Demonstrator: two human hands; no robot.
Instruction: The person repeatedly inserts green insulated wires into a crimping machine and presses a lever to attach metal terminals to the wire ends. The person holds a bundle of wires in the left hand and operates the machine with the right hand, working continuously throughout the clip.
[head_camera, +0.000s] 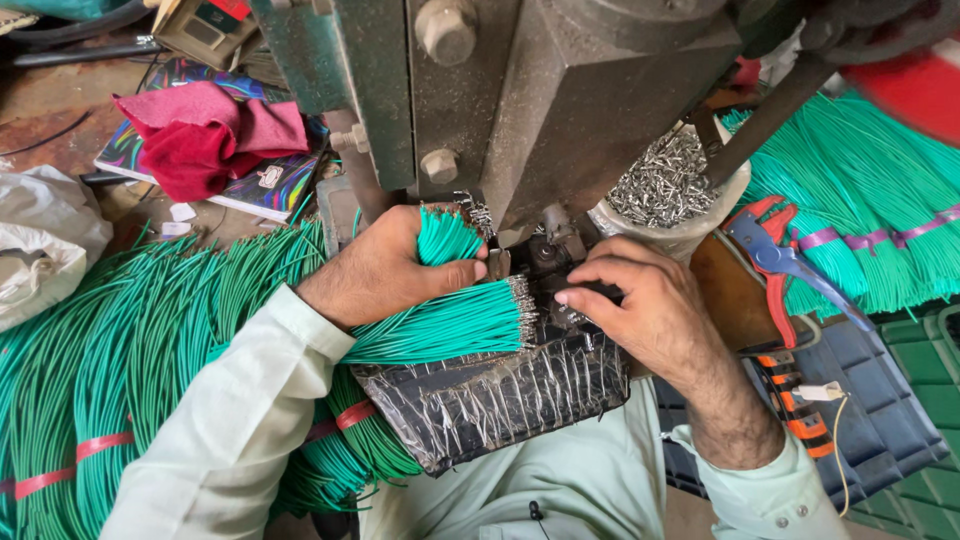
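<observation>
Two hands work under the press (560, 90): the left hand (385, 265) clenches a bundle of green wires (450, 320), while the right hand (645, 300) pinches something unclear by the die (545, 255).

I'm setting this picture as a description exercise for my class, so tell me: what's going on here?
A person sits at a heavy metal press machine. The left hand grips a bundle of green wires, its metal-tipped ends pointing toward the machine's foot. The right hand rests fingertips at the working point under the press; what it pinches is hidden. A bowl of small metal terminals stands just behind, red-handled cutters lie to the right, and more tied green wire bundles lie on both sides.
</observation>
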